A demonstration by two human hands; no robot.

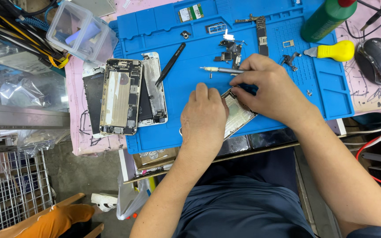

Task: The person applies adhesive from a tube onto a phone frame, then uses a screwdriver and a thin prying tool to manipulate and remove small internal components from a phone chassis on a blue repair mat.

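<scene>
Resting on the blue work mat (164,35), an opened phone shell (239,115) is lying at the mat's near edge, between the two hands. The left hand (203,119) is pressing down on its left part, fingers held close together over it. The right hand (267,90) is hovering over the shell's upper end, fingertips pinched together on something too small to tell. A slim screwdriver (219,69) is lying just beyond, with black tweezers (170,64) and stacked phone frames (122,97) further left
</scene>
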